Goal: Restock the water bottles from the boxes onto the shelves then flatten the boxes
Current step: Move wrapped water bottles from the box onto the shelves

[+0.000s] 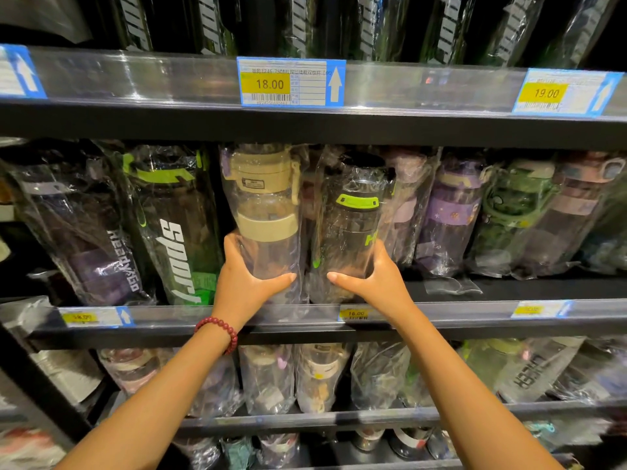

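Two plastic-wrapped water bottles stand side by side on the middle shelf [475, 320]. The clear bottle with a beige lid [266, 212] is on the left; my left hand [244, 276] grips its lower part. The dark bottle with a green band [354, 218] is on the right; my right hand [376, 276] grips its base. Both bottles stand upright at the shelf's front. No box is in view.
Wrapped bottles crowd the same shelf: a black-green "sport" bottle [176, 228] at left, purple [451, 212] and green [512, 205] ones at right. Black bottles fill the shelf above, behind price tags [291, 82]. More wrapped bottles [268, 378] fill the lower shelves.
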Motion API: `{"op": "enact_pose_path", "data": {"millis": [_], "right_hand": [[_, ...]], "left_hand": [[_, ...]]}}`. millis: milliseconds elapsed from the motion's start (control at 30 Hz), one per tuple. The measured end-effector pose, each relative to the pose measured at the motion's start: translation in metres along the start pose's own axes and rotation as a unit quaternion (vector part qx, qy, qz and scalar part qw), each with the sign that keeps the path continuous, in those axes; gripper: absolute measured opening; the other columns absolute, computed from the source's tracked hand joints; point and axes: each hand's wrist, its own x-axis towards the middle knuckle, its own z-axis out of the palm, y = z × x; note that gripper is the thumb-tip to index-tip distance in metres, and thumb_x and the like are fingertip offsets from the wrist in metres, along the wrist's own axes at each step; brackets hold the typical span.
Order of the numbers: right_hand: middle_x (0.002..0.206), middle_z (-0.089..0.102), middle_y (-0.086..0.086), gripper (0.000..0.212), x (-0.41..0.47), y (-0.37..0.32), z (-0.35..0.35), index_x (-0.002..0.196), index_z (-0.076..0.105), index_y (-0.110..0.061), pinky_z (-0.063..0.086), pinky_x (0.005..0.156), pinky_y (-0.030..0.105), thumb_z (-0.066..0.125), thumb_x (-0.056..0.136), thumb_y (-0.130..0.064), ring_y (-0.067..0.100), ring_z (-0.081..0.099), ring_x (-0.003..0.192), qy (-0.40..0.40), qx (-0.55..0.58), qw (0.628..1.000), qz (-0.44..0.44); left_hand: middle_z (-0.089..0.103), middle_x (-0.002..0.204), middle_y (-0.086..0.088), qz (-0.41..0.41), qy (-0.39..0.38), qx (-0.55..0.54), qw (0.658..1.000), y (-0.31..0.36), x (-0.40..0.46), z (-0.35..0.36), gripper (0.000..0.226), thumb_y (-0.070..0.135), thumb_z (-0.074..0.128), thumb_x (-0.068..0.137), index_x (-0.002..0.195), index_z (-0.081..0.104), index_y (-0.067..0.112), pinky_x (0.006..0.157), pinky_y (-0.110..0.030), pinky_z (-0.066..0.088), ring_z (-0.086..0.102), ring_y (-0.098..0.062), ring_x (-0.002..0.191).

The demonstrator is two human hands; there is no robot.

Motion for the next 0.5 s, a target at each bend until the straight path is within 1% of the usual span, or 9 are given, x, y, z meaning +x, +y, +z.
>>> {"op": "enact_pose_path", "data": {"millis": [67, 167, 233, 300, 367, 433, 500], "right_hand": [[0.123, 0.055, 0.016, 0.074, -0.0004, -0.0014, -0.0007, 0.121, 0.041, -0.004, 0.047, 0.092, 0.046, 0.081, 0.069, -0.039, 0.030, 0.054, 0.112, -0.003, -0.003, 1.000, 0.007], [0.118, 0.054, 0.023, 0.071, -0.0004, -0.0028, -0.0007, 0.114, 0.041, 0.001, 0.046, 0.086, 0.046, 0.080, 0.070, -0.039, 0.034, 0.053, 0.106, -0.008, -0.011, 1.000, 0.018], [0.117, 0.055, 0.022, 0.070, -0.0011, -0.0041, -0.0007, 0.112, 0.042, -0.001, 0.047, 0.085, 0.044, 0.080, 0.070, -0.041, 0.033, 0.054, 0.105, -0.011, -0.013, 1.000, 0.021], [0.119, 0.053, 0.023, 0.072, -0.0020, -0.0051, -0.0004, 0.114, 0.041, 0.000, 0.045, 0.088, 0.048, 0.080, 0.070, -0.041, 0.032, 0.055, 0.104, -0.012, -0.011, 1.000, 0.021], [0.120, 0.051, 0.024, 0.071, -0.0034, -0.0058, 0.0002, 0.114, 0.040, 0.001, 0.044, 0.088, 0.048, 0.079, 0.071, -0.040, 0.031, 0.055, 0.101, -0.011, -0.007, 1.000, 0.023], [0.123, 0.049, 0.023, 0.071, -0.0041, -0.0051, 0.0001, 0.117, 0.039, 0.001, 0.044, 0.089, 0.047, 0.079, 0.072, -0.038, 0.033, 0.052, 0.108, -0.013, 0.002, 1.000, 0.026], [0.125, 0.049, 0.020, 0.071, -0.0040, -0.0048, -0.0003, 0.119, 0.038, 0.000, 0.045, 0.090, 0.044, 0.079, 0.073, -0.037, 0.032, 0.050, 0.114, -0.018, 0.010, 0.999, 0.027]], "left_hand": [[0.041, 0.119, 0.009, 0.001, -0.010, -0.003, 1.000, -0.0008, 0.0020, -0.0023, 0.094, 0.020, 0.088, 0.059, 0.131, 0.029, 0.013, 0.089, -0.020, 0.034, 0.043, -0.007, 0.109], [0.040, 0.121, 0.009, 0.003, -0.027, -0.005, 1.000, -0.0022, 0.0047, -0.0061, 0.096, 0.018, 0.088, 0.060, 0.134, 0.028, 0.012, 0.091, -0.020, 0.033, 0.042, -0.007, 0.111], [0.039, 0.121, 0.009, 0.002, -0.033, -0.004, 0.999, -0.0033, 0.0062, -0.0080, 0.096, 0.018, 0.088, 0.060, 0.134, 0.027, 0.012, 0.092, -0.020, 0.033, 0.041, -0.007, 0.111], [0.039, 0.121, 0.009, 0.000, -0.035, -0.004, 0.999, -0.0044, 0.0075, -0.0087, 0.097, 0.018, 0.088, 0.060, 0.134, 0.027, 0.012, 0.093, -0.021, 0.033, 0.041, -0.007, 0.112], [0.039, 0.121, 0.008, -0.005, -0.034, -0.009, 0.999, -0.0058, 0.0088, -0.0086, 0.096, 0.019, 0.088, 0.060, 0.134, 0.027, 0.012, 0.094, -0.022, 0.033, 0.042, -0.008, 0.112], [0.039, 0.121, 0.008, -0.007, -0.037, -0.011, 0.999, -0.0073, 0.0092, -0.0083, 0.096, 0.019, 0.088, 0.060, 0.134, 0.027, 0.012, 0.093, -0.022, 0.033, 0.042, -0.008, 0.112], [0.039, 0.123, 0.008, -0.006, -0.041, -0.009, 0.999, -0.0092, 0.0088, -0.0084, 0.098, 0.020, 0.088, 0.060, 0.135, 0.025, 0.013, 0.094, -0.022, 0.033, 0.042, -0.008, 0.113]]}}
